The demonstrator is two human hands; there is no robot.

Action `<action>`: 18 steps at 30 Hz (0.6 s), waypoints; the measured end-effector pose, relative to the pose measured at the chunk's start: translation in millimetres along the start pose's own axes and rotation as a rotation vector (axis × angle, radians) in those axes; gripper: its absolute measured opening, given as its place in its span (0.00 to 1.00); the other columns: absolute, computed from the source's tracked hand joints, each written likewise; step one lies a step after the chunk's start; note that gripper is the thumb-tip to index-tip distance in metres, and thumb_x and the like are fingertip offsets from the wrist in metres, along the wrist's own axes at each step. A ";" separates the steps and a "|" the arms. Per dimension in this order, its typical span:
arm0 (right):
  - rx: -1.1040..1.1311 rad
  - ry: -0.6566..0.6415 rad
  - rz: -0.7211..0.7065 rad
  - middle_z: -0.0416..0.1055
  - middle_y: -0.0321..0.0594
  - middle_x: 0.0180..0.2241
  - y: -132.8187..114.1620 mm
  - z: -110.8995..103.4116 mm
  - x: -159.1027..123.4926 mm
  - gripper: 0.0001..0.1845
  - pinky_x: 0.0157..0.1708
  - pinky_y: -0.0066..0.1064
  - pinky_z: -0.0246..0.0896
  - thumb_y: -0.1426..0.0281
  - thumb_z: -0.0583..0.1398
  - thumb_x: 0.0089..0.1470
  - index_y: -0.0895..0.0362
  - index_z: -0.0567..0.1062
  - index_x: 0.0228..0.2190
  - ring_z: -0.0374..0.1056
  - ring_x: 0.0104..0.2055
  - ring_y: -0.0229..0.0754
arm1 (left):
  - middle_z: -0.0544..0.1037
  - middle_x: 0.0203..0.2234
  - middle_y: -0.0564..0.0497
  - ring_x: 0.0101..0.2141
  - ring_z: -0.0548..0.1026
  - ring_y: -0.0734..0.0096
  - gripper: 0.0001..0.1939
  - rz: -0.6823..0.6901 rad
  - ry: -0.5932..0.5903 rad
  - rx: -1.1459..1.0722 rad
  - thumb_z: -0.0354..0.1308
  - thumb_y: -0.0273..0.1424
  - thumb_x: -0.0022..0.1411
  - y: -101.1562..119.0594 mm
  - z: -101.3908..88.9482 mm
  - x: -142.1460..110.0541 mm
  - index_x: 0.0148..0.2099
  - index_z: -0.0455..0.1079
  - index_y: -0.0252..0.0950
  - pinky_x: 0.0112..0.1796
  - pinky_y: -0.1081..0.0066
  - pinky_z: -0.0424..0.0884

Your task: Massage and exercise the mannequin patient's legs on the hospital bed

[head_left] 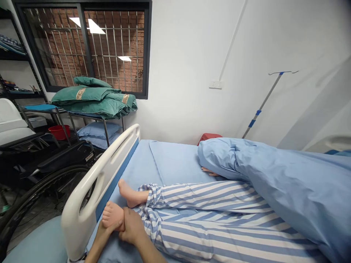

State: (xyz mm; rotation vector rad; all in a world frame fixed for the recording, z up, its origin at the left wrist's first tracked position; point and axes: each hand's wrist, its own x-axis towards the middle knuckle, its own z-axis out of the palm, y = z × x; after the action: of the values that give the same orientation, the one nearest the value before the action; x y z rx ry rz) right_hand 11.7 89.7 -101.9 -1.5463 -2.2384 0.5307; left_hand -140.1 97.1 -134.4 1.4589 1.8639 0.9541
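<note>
Left grip: my left hand (106, 231) is closed on the near foot (112, 214), coming in from below with the thumb laid across toward the heel.
Right grip: my right hand (133, 224) is wrapped around the same foot at the ankle, just beside my left.
Near foot: bare, toes up, by the end board (82, 204) of the bed, between my hands.
Far foot: the other bare foot (128, 191) lies just beyond, on the light blue sheet (178, 159), apart from my hands.
Legs: both are in blue-and-white striped trousers (203, 232), stretched along the bed toward the right.
Quilt: a blue quilt (274, 179) covers the upper part of the legs; some fingers (210, 171) show under its edge.
Left of the bed: a wheelchair (46, 166) is near the end board, with a red bucket (59, 132) behind it.
Under the window: green cushions (95, 100) are piled on a metal-legged stand.
Far side: a metal pole (263, 104) with hooks leans in view against the white wall (186, 65); part of a red thing (210, 137) shows behind the quilt.
</note>
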 end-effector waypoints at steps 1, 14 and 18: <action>-0.001 -0.003 0.000 0.69 0.42 0.36 0.1 -0.1 0.1 0.27 0.31 0.35 0.60 0.72 0.59 0.30 0.55 0.62 0.38 0.66 0.36 0.51 | 0.78 0.27 0.49 0.34 0.75 0.58 0.19 -0.030 -0.034 -0.148 0.59 0.44 0.38 -1.7 5.4 -0.5 0.30 0.70 0.35 0.34 0.69 0.72; 0.014 -0.024 0.017 0.68 0.43 0.36 0.3 0.5 0.9 0.26 0.31 0.34 0.59 0.71 0.60 0.31 0.56 0.63 0.37 0.65 0.35 0.49 | 0.77 0.40 0.46 0.45 0.72 0.58 0.23 -0.102 -0.104 -0.385 0.59 0.42 0.43 -4.4 10.3 -5.4 0.39 0.69 0.32 0.44 0.69 0.69; 0.011 -0.022 0.017 0.69 0.44 0.36 -1.1 -1.4 0.1 0.25 0.31 0.35 0.59 0.72 0.59 0.30 0.57 0.63 0.37 0.65 0.35 0.49 | 0.78 0.33 0.45 0.40 0.74 0.58 0.22 -0.039 -0.174 -0.213 0.59 0.43 0.41 4.0 -6.0 -3.9 0.34 0.71 0.31 0.40 0.71 0.70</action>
State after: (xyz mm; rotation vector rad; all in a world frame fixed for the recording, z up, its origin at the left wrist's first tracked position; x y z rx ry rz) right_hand 11.5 89.6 -100.1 -1.5634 -2.2370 0.5668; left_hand -141.8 92.8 -127.6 1.3283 1.6078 0.9446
